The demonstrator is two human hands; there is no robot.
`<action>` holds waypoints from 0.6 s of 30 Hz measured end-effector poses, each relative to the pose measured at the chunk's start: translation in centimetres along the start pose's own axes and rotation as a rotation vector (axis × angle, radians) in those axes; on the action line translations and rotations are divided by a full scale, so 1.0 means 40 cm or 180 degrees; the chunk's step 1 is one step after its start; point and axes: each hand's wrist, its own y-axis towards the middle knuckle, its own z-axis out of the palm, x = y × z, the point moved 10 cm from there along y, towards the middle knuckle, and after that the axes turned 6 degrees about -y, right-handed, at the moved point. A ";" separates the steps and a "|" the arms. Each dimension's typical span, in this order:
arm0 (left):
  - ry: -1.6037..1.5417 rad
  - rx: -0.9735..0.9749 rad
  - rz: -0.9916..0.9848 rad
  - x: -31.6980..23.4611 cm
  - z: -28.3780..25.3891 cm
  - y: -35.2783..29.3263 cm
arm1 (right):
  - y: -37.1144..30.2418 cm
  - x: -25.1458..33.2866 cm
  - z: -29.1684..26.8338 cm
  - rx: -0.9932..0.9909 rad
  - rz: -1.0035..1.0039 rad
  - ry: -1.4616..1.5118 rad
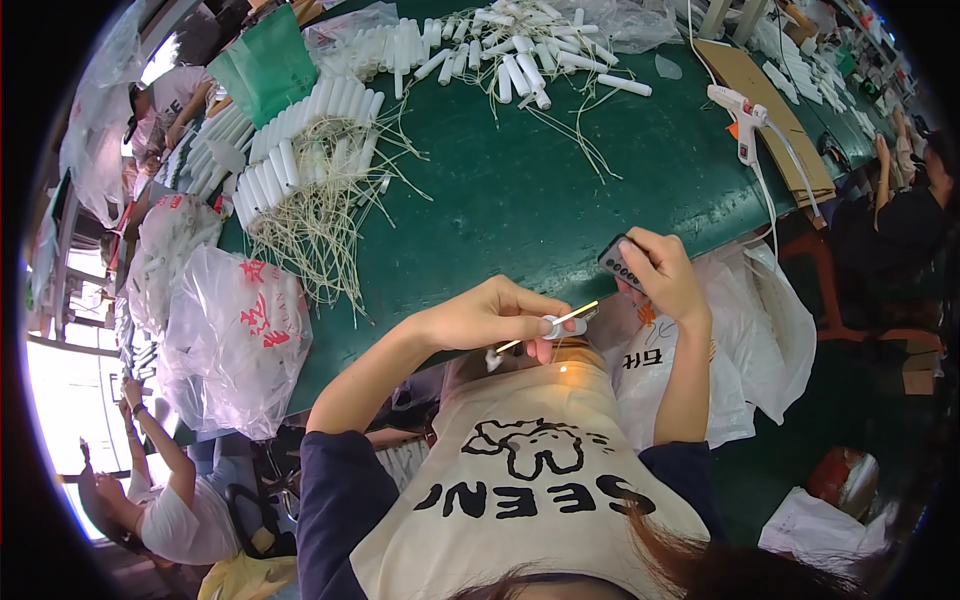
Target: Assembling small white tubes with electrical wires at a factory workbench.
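Note:
My left hand (500, 315) is closed in a pinch at the table's near edge. Between its fingers is a small white round piece (572, 328), with a thin yellow stick (575, 312) crossing the same grip. What the round piece belongs to is partly hidden by the fingers. Just below, a warm glow falls on my light shirt. My right hand (663, 270) grips a small dark remote control (620, 262) with round buttons, raised to the right of the left hand and apart from it.
White tubes (265, 185) with tangled pale wires lie at the table's left; more tubes (520, 75) are heaped at the back. A white glue gun (740, 120) rests at the right by a cardboard sheet (770, 120). Plastic bags (235, 340) hang at the left edge. Other people sit nearby.

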 end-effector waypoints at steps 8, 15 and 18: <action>0.0025 -0.0015 0.0084 -0.009 -0.013 -0.006 | -0.140 -0.106 0.027 0.0782 0.1047 0.0089; -0.0011 0.0082 0.0314 -0.019 -0.018 0.003 | -0.226 -0.302 0.136 0.1551 0.2018 -0.0599; 0.0218 0.0048 0.0269 -0.016 -0.021 0.002 | -0.234 -0.334 0.151 0.1534 0.2084 -0.0691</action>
